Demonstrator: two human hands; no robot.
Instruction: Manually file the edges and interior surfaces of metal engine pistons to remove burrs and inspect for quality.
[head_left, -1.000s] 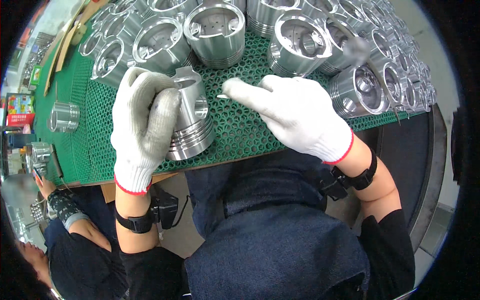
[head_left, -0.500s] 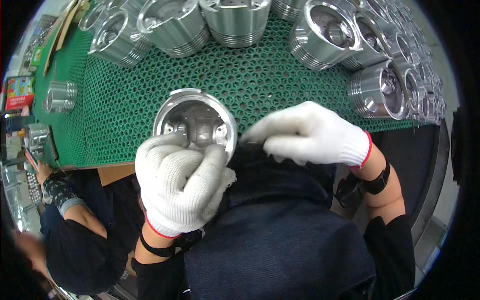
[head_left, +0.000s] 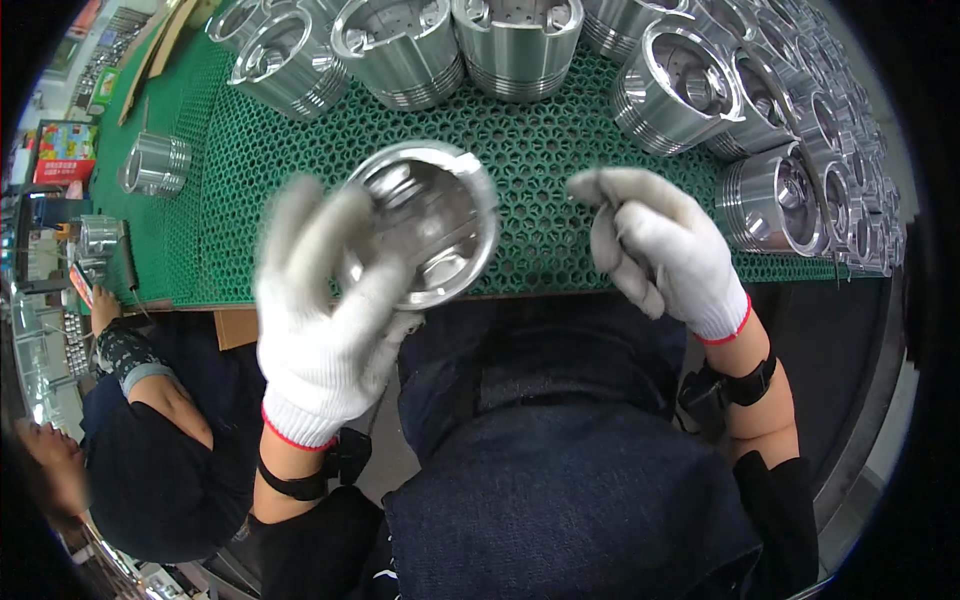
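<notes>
The left hand (head_left: pixel 330 320), in a white knit glove with a red cuff, holds a shiny metal piston (head_left: pixel 425 225) lifted off the green honeycomb mat (head_left: pixel 530 190) at that mat's near edge. The gloved fingers are spread and wrapped around the piston's left and lower side; they are blurred, so the exact grip cannot be told. The piston's cylinder axis points roughly up at the camera, with its open hollow end facing the viewer and tipped slightly toward the upper right.

The right hand (head_left: pixel 665 250), gloved the same way, hovers over the mat's near edge to the right of the piston, apart from it. Its fingers are curled loosely inward, the forefinger bent at the top; whether they pinch anything small cannot be told.

More pistons (head_left: pixel 520 45) lie in rows along the mat's far and right sides. Another person (head_left: pixel 150 440) sits beyond the mat's left end.
</notes>
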